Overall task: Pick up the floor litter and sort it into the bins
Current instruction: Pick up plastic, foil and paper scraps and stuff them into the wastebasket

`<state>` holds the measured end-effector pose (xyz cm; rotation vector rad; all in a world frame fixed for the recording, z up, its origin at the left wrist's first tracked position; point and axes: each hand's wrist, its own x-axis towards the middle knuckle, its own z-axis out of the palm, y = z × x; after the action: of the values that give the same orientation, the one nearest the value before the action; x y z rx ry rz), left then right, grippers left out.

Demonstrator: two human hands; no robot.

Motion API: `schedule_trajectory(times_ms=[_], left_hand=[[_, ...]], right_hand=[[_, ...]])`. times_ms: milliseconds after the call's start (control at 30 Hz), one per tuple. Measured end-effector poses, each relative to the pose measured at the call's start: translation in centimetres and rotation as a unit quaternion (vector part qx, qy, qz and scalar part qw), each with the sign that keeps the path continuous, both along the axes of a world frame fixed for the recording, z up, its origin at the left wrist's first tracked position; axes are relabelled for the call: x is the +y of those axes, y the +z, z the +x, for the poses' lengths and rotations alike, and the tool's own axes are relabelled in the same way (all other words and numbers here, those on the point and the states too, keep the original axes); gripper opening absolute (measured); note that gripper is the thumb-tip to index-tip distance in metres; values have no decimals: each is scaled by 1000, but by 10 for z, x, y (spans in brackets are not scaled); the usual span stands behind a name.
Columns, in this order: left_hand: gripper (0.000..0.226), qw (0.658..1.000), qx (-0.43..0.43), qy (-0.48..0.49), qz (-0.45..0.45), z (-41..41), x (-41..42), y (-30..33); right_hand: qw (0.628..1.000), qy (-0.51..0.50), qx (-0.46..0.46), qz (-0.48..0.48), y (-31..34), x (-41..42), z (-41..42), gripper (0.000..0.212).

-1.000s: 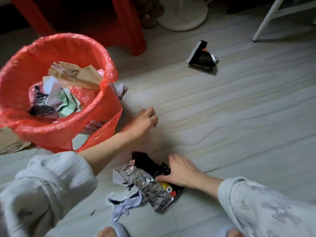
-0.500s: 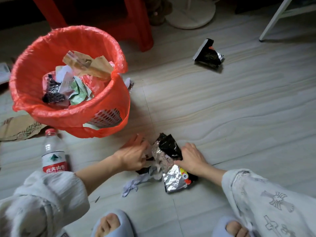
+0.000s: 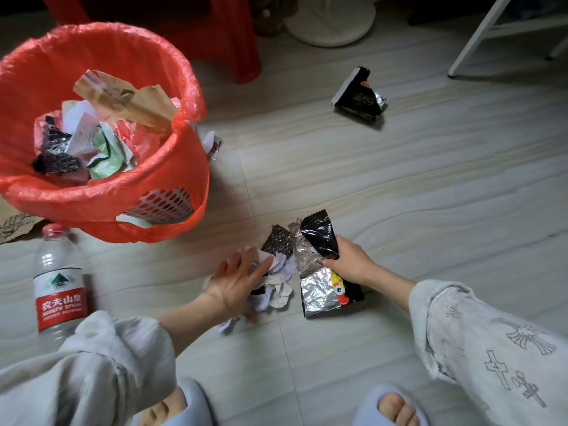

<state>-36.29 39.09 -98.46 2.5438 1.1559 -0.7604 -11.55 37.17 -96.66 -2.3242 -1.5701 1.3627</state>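
1. Head view: a pale, wood-grained floor (image 3: 399, 186) fills the frame, with a red stool leg (image 3: 242, 41) at 12 o'clock, a round white base (image 3: 332, 23) just right of it and a white frame leg (image 3: 479, 35) at 1 o'clock.
2. A bin (image 3: 101, 207) lined with a red plastic bag is seen at 10 o'clock; crumpled paper, foil and brown card are held inside it.
3. An upright plastic water bottle (image 3: 60, 284) with a red label is stood at 8 o'clock, just below the bin, and a piece of brown cardboard (image 3: 13, 226) is partly hidden at 9 o'clock.
4. A black foil wrapper (image 3: 358, 96) is left on the floor at 1 o'clock, well apart from both hands.
5. Near the centre, a black-and-silver snack packet (image 3: 319, 272) is gripped by the right hand (image 3: 353, 262); its grip is closed round the packet's middle, and the lower end is rested on the floor.
6. Just left of it, white paper scraps (image 3: 276, 287) are pressed under the left hand (image 3: 236, 281); its fingers are spread, so the grip is open.
7. Slippered feet are seen at 6 o'clock.
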Motion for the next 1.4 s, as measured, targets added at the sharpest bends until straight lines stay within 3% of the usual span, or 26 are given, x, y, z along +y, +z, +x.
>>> schedule_trajectory(times_ms=[100,300,433,533,600,700,767,867,1000,1100,1200,1300,1400], left_hand=[[115,1000,-13,24,-11,6,7,1],[34,978,-121,139,-100,21,21,5],[24,972,-146,138,-123,29,26,7],[27,964,-171,176,-103,29,29,12],[19,968,-164,164,-97,31,32,20],[30,974,-193,87,-75,32,37,31],[31,969,-209,89,-101,31,39,42],[46,981,-182,57,-22,35,50,57],[28,971,-225,61,48,61,67,93],[26,945,-309,68,84,74,86,117],[27,896,-407,126,123,82,107,151],[33,858,-459,163,161,81,119,187],[24,832,-481,171,219,64,132,213]], right_hand=[[999,-11,-37,9,2,1,19,35],[994,-44,-94,26,10,9,47,30],[996,-26,-76,34,16,12,40,30],[997,-19,-64,51,23,19,32,30],[996,-24,-58,63,26,23,31,30],[995,-47,-58,71,28,25,32,30],[993,-62,-63,73,30,26,32,29],[990,-102,-50,86,35,28,32,28],[973,-189,-28,133,51,38,38,25],[950,-259,8,172,71,53,40,27],[932,-296,53,202,98,72,40,25],[901,-341,111,243,123,85,34,26],[879,-347,184,269,146,97,14,18]])
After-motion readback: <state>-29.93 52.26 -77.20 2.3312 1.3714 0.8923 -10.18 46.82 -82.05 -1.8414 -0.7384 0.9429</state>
